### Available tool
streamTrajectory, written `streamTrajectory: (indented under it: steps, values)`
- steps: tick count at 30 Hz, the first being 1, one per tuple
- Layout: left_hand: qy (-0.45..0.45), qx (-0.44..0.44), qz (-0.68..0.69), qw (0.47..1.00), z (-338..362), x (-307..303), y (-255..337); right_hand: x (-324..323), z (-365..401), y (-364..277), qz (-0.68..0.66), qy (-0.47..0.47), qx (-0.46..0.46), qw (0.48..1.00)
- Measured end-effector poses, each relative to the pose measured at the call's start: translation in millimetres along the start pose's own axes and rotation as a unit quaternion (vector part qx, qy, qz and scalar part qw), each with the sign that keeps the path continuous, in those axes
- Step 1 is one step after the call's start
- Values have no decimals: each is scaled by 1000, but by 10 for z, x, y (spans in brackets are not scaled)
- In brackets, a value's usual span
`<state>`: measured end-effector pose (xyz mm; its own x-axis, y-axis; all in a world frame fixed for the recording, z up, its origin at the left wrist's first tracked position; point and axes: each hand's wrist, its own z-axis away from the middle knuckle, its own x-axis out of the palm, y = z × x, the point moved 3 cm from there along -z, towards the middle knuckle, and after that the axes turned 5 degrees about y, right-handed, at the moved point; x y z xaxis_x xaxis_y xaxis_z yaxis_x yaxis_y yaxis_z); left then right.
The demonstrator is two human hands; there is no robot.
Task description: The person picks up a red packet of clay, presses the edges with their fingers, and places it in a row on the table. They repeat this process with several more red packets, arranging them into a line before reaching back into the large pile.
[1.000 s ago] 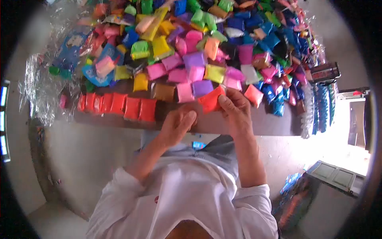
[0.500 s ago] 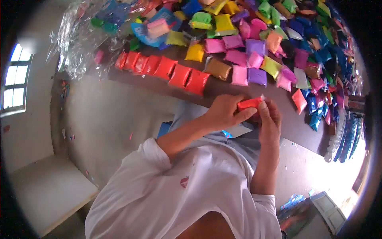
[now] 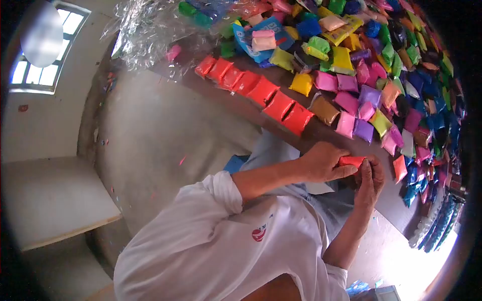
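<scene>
A small red packet (image 3: 352, 161) is held between both hands, just off the table's near edge. My left hand (image 3: 325, 163) grips its left end with thumb and fingers. The fingertips of my right hand (image 3: 370, 181) pinch its right end. On the table, a slanting row of several red packets (image 3: 262, 90) lies side by side up and left of my hands. A brown packet (image 3: 324, 109) and a pink packet (image 3: 345, 124) lie just above them, and an orange-red packet (image 3: 400, 169) lies to the right.
A large heap of coloured packets (image 3: 371, 95) covers much of the dark table (image 3: 201, 93). Crumpled clear plastic (image 3: 150, 37) lies at its far left. Strips of blue and clear packaging (image 3: 438, 226) hang at the right edge. A pale low surface (image 3: 55, 200) stands at the left.
The head view has turned, so the table, packets and hands appear shifted right and lower. Both hands still hold the red packet, and my right fingers have closed further over its right end.
</scene>
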<state>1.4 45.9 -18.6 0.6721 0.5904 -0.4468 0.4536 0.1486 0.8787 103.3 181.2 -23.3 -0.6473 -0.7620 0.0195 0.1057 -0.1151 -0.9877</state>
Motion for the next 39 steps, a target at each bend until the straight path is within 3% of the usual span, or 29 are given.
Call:
streamTrajectory:
  steps: [3, 5, 6, 8, 10, 11, 12, 13, 15, 16, 18, 24, 28, 30, 34, 39]
  values:
    - [-2, -10, -11, 1000, -30, -14, 17, 37, -40, 38, 34, 23, -33, 999]
    - [1, -20, -18, 1000, -43, -35, 51, 75, -7, 70, 23, 126, -55, 990]
    - [-1, -18, -16, 1000, -38, -52, 51, 118, -1, 96, 24, 129, -56, 990]
    - [-33, -62, -17, 997, -58, -37, 36, 101, -18, 85, 16, 127, -64, 990]
    - [-70, -83, 41, 993, -36, -57, -22, 85, 13, 20, -43, 95, -1, 995]
    - [-41, -59, 63, 995, -28, -33, -74, 37, -3, -10, -67, 65, 66, 993]
    - [-9, -40, 80, 996, -19, -29, -111, 43, 20, -44, -82, 63, 67, 992]
    - [-13, -58, 103, 993, -26, -51, -52, 15, 65, -78, -77, 82, 64, 992]
    - [-27, -73, 128, 989, -25, -64, -10, 86, 139, -102, -191, -2, 114, 975]
    - [-15, -73, 139, 988, -20, -55, -14, 70, 154, -79, -192, 10, 114, 975]
    - [-9, -69, 153, 986, -27, -40, -37, 88, 165, -73, -79, -82, 27, 993]
    - [-1, -56, 183, 981, -48, -51, -33, 67, 187, 22, -184, -47, 69, 979]
    - [-68, -121, 225, 964, -66, -71, 18, 78, 222, 30, -270, -70, 89, 956]
    - [-82, -138, 245, 956, -63, -66, -10, 53, 226, 6, -233, -45, 87, 968]
    - [-68, -73, 161, 982, -83, -93, 67, 82, 172, -215, -102, -25, 33, 994]
    - [-70, -67, 134, 986, -82, -108, 105, 151, 119, -58, -124, 3, 42, 991]
